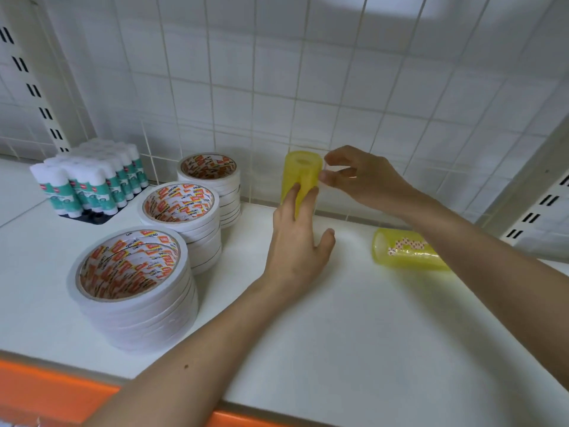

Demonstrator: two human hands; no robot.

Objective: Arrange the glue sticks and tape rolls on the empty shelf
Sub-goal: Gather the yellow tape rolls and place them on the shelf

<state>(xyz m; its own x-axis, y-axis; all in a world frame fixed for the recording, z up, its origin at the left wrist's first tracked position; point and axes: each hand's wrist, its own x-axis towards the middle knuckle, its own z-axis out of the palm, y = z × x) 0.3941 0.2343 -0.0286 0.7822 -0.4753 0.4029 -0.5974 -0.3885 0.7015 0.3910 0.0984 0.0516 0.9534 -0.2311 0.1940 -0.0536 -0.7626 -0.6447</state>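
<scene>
A yellow tube of stacked tape rolls (301, 175) stands upright against the tiled back wall on the white shelf (354, 328). My left hand (297, 241) rests its straight fingers against the tube's front. My right hand (360, 177) touches the tube's upper right side with bent fingertips. A second yellow tape tube (403, 249) lies on its side to the right, partly behind my right forearm. Three stacks of white tape rolls (132, 288) (181, 217) (212, 183) run diagonally at the left. A block of glue sticks (89, 178) stands at the far left.
White tiled wall (308, 87) backs the shelf. Slotted uprights (30, 84) (542, 208) stand at both sides. An orange strip (52, 392) edges the shelf front.
</scene>
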